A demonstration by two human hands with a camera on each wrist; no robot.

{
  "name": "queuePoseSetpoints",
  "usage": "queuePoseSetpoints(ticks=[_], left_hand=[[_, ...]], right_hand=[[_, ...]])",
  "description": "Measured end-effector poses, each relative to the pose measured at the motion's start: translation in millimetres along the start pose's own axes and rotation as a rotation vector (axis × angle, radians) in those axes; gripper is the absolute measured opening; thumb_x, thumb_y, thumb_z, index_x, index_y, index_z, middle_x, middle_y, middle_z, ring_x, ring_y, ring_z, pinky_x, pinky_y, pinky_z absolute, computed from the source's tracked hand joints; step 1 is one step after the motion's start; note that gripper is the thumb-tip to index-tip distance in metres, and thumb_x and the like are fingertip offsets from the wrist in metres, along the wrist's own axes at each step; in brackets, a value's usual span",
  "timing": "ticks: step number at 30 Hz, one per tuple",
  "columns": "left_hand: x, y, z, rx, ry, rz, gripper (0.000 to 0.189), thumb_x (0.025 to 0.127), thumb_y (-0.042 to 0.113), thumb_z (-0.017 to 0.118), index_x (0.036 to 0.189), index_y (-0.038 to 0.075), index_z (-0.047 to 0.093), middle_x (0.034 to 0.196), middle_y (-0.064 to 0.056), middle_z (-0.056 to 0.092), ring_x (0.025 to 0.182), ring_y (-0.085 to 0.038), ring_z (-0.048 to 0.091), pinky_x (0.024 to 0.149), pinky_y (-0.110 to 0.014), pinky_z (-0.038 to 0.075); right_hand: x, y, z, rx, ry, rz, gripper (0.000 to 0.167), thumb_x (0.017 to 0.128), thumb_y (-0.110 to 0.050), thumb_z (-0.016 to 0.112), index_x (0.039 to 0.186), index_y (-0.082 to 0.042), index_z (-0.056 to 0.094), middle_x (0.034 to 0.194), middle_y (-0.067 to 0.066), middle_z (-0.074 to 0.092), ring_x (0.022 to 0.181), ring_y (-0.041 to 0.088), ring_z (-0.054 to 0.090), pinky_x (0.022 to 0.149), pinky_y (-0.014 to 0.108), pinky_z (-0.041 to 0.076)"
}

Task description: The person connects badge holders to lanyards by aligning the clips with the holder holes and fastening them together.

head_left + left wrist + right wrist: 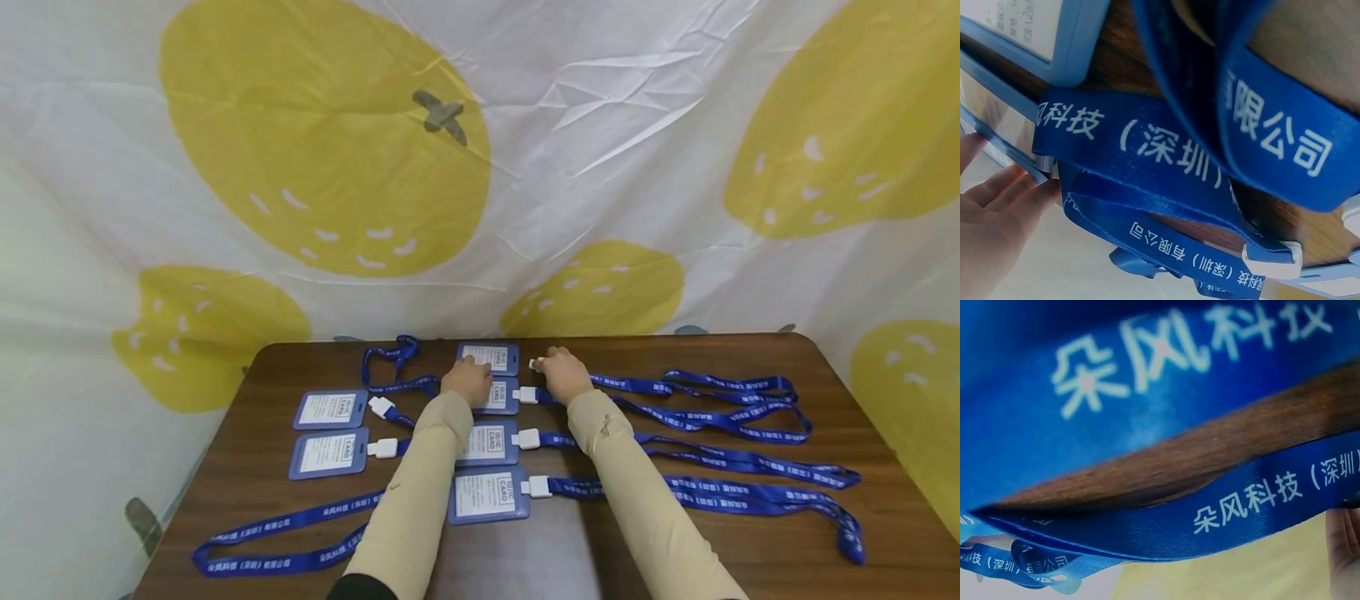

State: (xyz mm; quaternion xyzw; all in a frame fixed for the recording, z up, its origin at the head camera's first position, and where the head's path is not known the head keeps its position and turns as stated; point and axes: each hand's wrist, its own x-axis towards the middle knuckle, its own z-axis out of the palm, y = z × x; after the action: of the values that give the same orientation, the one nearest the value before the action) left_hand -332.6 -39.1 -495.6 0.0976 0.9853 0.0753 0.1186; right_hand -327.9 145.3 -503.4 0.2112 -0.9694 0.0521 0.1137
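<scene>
My left hand [467,382] rests on the farthest blue badge holder [503,358] of the middle column, fingers lying over its card. In the left wrist view, its fingertips touch a holder's edge. A short gap to the right, my right hand [564,375] pinches the white clip [535,364] of a blue lanyard [630,384]; the clip stands apart from that holder's slotted end. Its fingertips are mostly hidden in the right wrist view, behind the lanyard strap [1260,487]. Just nearer lies another holder [504,396], its white clip [528,395] at its right end.
Two nearer holders [487,442] [489,495] continue the middle column, lanyards trailing right. On the left lie two more holders [330,409] [328,454] with white clips beside them. A lanyard loop [247,562] spreads at front left. A lemon-print curtain [525,208] hangs behind the wooden table [247,467].
</scene>
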Motion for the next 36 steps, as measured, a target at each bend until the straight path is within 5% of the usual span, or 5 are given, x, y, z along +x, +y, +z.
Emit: queuePoseSetpoints(ticks=[10,20,36], left_hand=[[-0.2,-1.2,2.7,-0.002,0.022,0.001,0.039,0.095,0.028,0.043,0.132,0.018,0.049,0.133,-0.017,0.042,0.122,-0.032,0.039,0.090,-0.046,0.042],[-0.8,0.6,4.6,0.008,0.023,-0.004,0.040,0.095,0.029,0.042,0.133,0.016,0.048,0.136,-0.017,0.038,0.127,-0.033,0.033,0.092,-0.047,0.040],[-6.9,6.9,-1.5,0.021,0.035,-0.008,0.038,0.094,0.026,0.044,0.130,0.014,0.051,0.131,-0.018,0.042,0.122,-0.033,0.038,0.094,-0.046,0.039]], right_hand=[[22.3,14.2,40.7,0.004,0.003,-0.006,0.019,0.087,-0.007,0.054,0.090,-0.013,0.071,0.082,0.012,0.055,0.082,0.031,0.054,0.068,0.041,0.049],[18.3,-12.5,3.9,-0.028,-0.012,-0.011,0.020,0.087,-0.007,0.053,0.091,-0.010,0.072,0.085,0.012,0.055,0.082,0.029,0.054,0.070,0.039,0.050],[24.9,-10.4,6.9,0.112,-0.079,0.027,0.021,0.091,-0.008,0.052,0.096,-0.011,0.072,0.086,0.014,0.054,0.079,0.032,0.056,0.069,0.043,0.049]])
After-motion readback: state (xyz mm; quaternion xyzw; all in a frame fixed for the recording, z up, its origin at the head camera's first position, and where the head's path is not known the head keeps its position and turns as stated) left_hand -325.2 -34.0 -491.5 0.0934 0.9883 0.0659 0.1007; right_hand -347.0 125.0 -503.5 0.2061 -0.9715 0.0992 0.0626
